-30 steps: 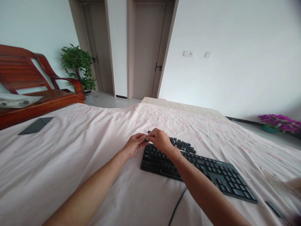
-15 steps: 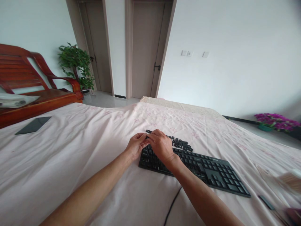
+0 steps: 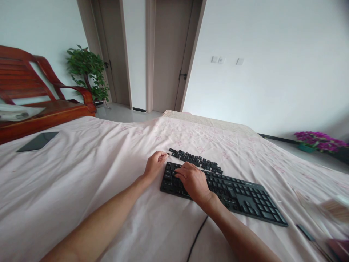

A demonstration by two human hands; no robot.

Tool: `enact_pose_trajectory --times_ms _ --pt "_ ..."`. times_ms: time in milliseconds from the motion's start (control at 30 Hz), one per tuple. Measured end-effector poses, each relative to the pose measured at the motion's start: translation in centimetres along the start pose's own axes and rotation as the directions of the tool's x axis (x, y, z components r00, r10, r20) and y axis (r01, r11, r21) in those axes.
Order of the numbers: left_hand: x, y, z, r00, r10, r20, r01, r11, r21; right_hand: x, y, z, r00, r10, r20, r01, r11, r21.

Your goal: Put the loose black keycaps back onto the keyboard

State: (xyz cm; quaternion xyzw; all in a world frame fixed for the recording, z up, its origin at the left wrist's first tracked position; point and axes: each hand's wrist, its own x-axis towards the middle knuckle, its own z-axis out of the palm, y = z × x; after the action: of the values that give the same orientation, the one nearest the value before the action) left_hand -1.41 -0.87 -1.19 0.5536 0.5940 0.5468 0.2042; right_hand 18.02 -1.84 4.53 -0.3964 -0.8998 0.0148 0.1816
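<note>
A black keyboard (image 3: 247, 200) lies at a slant on the pink patterned cloth, its cable running toward the near edge. Several loose black keycaps (image 3: 191, 158) are spread in a band just beyond its far edge. My right hand (image 3: 192, 179) is over the keyboard's left part, fingers bent together with the tips down at the keys; whatever they hold, if anything, is hidden. Left of the keycaps, my left hand (image 3: 157, 162) is closed in a pinch, with a small dark thing, seemingly a keycap, at its fingertips.
A dark flat device (image 3: 38, 141) lies on the cloth (image 3: 109, 174) at the left. At the lower right are a thin dark-handled tool (image 3: 305, 231) and a blurred bundle (image 3: 336, 210). A wooden bench (image 3: 49, 105) stands at the far left.
My hands, together above the keyboard's upper left corner before, have parted. The left has drawn back a little left, and the right has come down onto the keys, uncovering more loose keycaps.
</note>
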Motion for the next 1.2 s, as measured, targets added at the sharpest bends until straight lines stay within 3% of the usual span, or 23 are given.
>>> enact_pose_trajectory --times_ms 167,467,1200 --pt "0.0 -1.8 0.2 0.998 -0.007 0.059 0.004 0.999 0.042 -0.9 -0.3 1.1 0.998 -0.028 0.048 0.032 0.996 -0.083" --pt "0.2 -2.5 0.4 0.991 -0.016 0.129 0.005 0.997 0.082 -0.9 -0.9 1.8 0.996 -0.078 0.053 0.086 0.981 -0.171" --pt "-0.1 -1.7 0.3 0.986 -0.013 0.164 -0.017 0.984 0.179 -0.6 -1.4 1.9 0.981 -0.156 0.113 0.179 0.956 -0.234"
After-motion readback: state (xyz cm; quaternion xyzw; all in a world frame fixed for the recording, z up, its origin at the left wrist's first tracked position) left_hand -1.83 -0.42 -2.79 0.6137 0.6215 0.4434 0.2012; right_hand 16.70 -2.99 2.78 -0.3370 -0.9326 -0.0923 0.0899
